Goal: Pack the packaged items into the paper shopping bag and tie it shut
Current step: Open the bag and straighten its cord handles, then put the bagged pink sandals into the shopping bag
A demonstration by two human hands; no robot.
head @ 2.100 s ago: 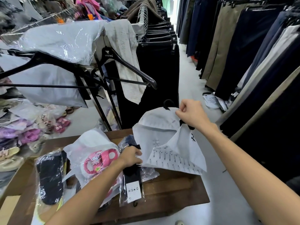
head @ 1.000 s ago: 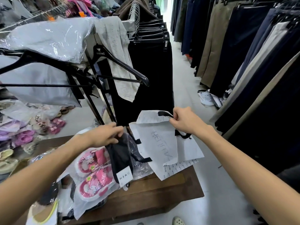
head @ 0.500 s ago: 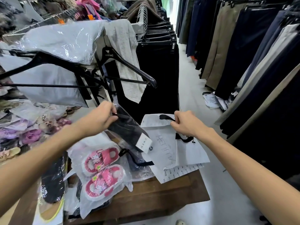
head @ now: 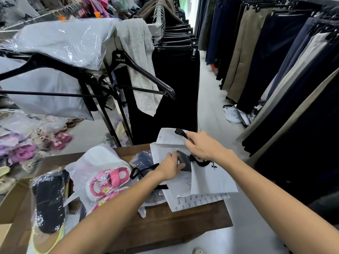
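- Since half a second ago, left hand (head: pixel 171 166) has carried the dark packaged item (head: pixel 184 160) into the paper bag (head: pixel 211 178), gripping it.
- Right hand (head: pixel 201 146) pinches the bag's mouth open.

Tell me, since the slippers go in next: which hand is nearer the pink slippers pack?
Left. The left hand is at the paper bag mouth, just right of the pink slippers pack; the right hand holds the bag's rim farther right.

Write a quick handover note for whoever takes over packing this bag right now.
Left hand grips the dark packaged item, pushing it into the white paper bag. Right hand holds the bag's mouth open by its rim. Bag lies on the wooden table. Left: pack the pink sandals packet and black slippers packet, then tie it shut.
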